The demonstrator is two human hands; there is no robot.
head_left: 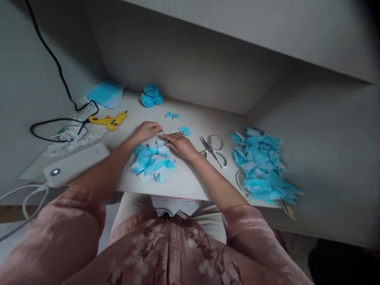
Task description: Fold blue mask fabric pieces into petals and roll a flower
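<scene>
My left hand [148, 130] is closed, thumb and fingers pinched over the table just beyond a pile of blue and white fabric pieces [154, 164]. Facing it, my right hand [181, 146] has its fingers bent and pressed together, with the tips close to my left fingertips. Whatever either hand grips is too small or hidden to make out. Past my right knuckles lies a loose blue piece [184, 130]. Two small folded blue pieces [172, 115] rest farther back. Several rolled blue flowers [151, 95] are grouped near the back wall.
Scissors [213, 151] lie right of my right hand, before a large heap of blue pieces [261, 162] with sticks [287, 209] under it. Leftward are a yellow glue gun [109, 120], a white power bank [77, 164], a black cable [56, 59] and blue face masks [103, 94].
</scene>
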